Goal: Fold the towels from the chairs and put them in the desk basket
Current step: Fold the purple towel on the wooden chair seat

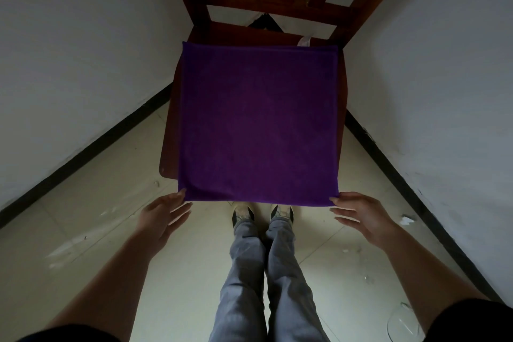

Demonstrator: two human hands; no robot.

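A purple towel (258, 122) lies spread flat and square over the seat of a dark wooden chair (166, 147), its near edge hanging past the seat front. My left hand (163, 216) pinches the towel's near left corner between thumb and fingers. The near right corner is pinched the same way by my right hand (361, 216). A small white label (304, 40) sticks out at the towel's far edge. No basket or desk is in view.
The chair stands in a corner between two white walls (69, 64) with black skirting. Its slatted back (266, 3) rises behind the seat. My legs and shoes (263, 214) stand on the pale tiled floor. A clear plastic scrap (402, 322) lies at lower right.
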